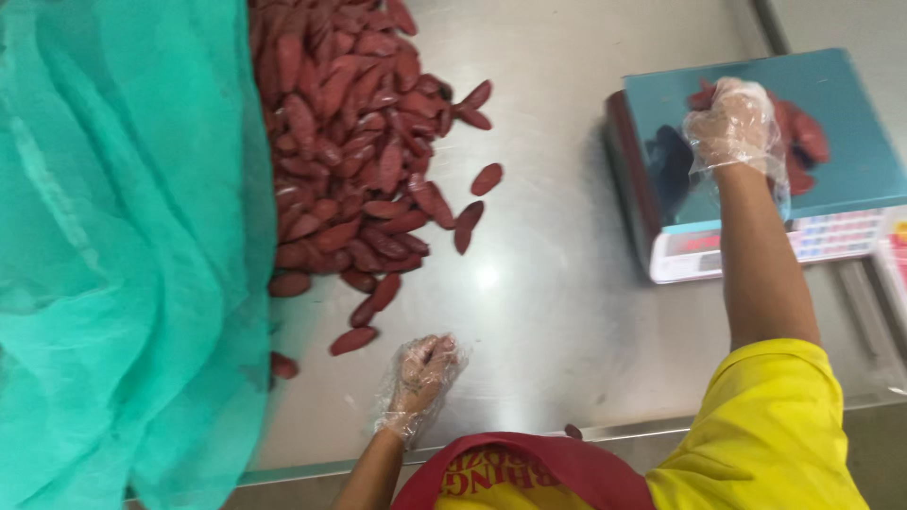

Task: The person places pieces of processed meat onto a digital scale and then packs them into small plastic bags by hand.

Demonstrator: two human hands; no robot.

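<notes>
Right hand, in a loose clear plastic glove, is stretched out over the pan of the scale. Fingers curl down onto a small batch of red sausages lying on the pan; whether they grip one or just rest on top, cannot tell, since the glove and motion blur hide the fingertips.

Left hand, also gloved, rests low on the steel table near the front edge. Fingers bunched inward, nearly closed. Nothing clearly held; if there's anything inside, the crumpled glove hides it.

Main pile of sausages sits at the table's left, partly under a green mesh cloth that drapes over its left side, likely a cover. Strays have spilled off the pile's right and front edges; the nearest loose one lies just up and left of the left hand, within easy reach.

The scale is at the right, well apart from the pile, display facing the person, so one hand can feed while the other loads the pan. The person wears a yellow sleeve and a red apron.
</notes>
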